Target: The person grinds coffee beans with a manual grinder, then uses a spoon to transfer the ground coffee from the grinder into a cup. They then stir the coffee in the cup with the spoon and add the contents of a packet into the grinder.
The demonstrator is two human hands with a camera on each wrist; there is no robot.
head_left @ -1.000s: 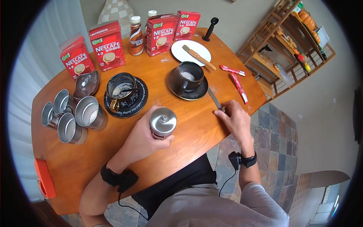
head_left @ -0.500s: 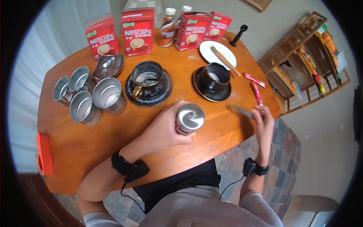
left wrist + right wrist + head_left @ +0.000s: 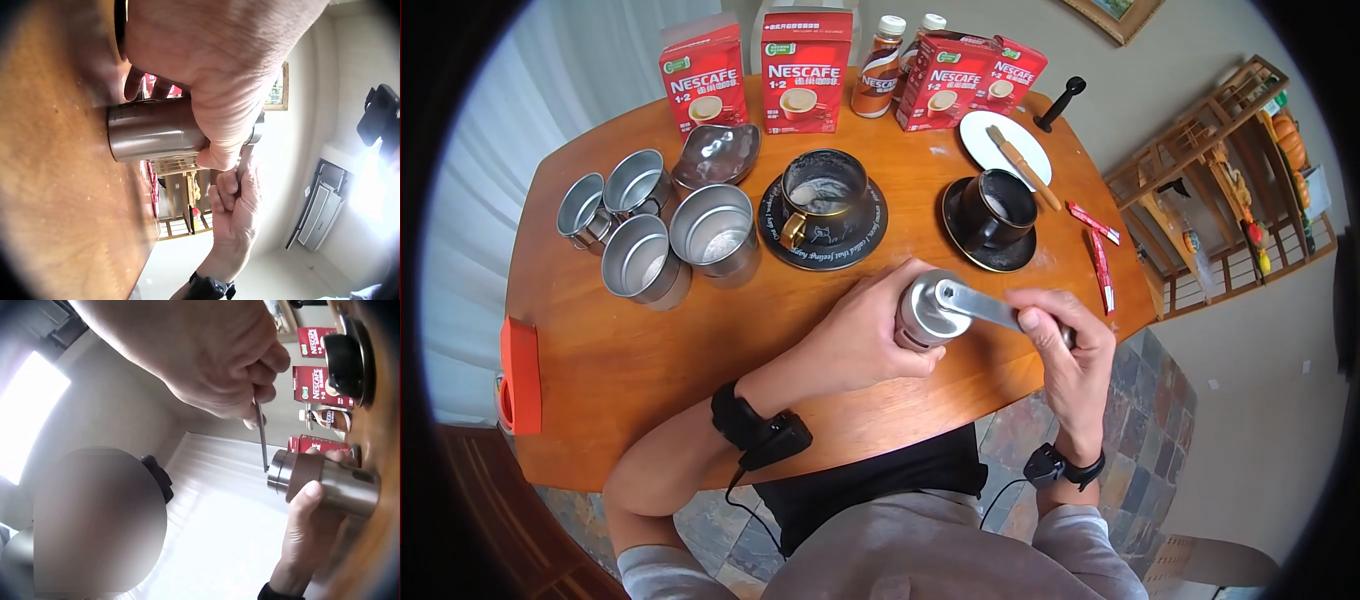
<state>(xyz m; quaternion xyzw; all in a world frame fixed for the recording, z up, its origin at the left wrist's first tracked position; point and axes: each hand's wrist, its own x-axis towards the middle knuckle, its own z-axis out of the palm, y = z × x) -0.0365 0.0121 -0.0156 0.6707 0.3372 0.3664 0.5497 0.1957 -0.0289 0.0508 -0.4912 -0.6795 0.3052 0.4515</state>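
My left hand (image 3: 855, 335) grips a steel manual coffee grinder (image 3: 922, 322) near the table's front edge. The grinder stands upright, and the brown band round its body (image 3: 306, 477) shows in the right wrist view. A flat metal crank handle (image 3: 983, 304) reaches from the top of the lid out to the right. My right hand (image 3: 1075, 350) holds its outer end, thumb and fingers closed about the knob, which is mostly hidden. Behind the grinder a black cup (image 3: 1000, 213) on a black saucer (image 3: 1012, 257) and a wider black cup with a gold handle (image 3: 825, 190) hold pale residue.
Several steel cups (image 3: 715, 235) and a dark glossy dish (image 3: 718, 155) stand at the left. Red Nescafe boxes (image 3: 805, 75) and bottles (image 3: 878, 75) line the back. A brush (image 3: 1022, 165) lies on a white plate (image 3: 978, 130); red sachets (image 3: 1102, 270) lie at the right.
My right hand has lifted the crank handle from the table and brought it left to the grinder's top. My left hand keeps its grip on the grinder; the head view has shifted.
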